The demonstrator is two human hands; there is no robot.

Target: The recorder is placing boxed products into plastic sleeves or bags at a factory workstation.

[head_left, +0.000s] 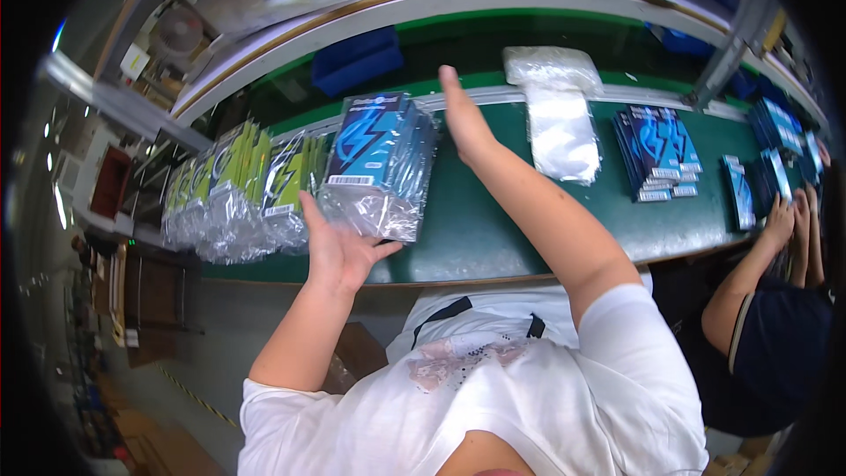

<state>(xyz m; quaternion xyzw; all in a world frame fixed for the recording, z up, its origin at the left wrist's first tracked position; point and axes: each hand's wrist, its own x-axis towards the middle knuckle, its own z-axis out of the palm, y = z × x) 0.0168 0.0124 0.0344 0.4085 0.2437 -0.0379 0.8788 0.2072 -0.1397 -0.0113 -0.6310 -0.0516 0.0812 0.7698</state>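
Blue bagged packs [379,145]: square the row.
They stand on the green bench [476,247], beside the green packs [286,181]. Your left hand [337,251] spreads at their near edge, contact unclear; your right hand [464,123], fingers together, stands just beside. Even palm pressure should limit creasing.

– How are the flat, rectangular blue packs in clear plastic bags [366,143] looking?
– The front pack is showing a lightning-bolt emblem, with a white barcode strip running along its lower edge.
– And their pose?
– They're standing close together, face to back, on the dark green worktop [449,256]. Loose, crinkled clear film [379,214] is bunching below the front pack's lower edge.
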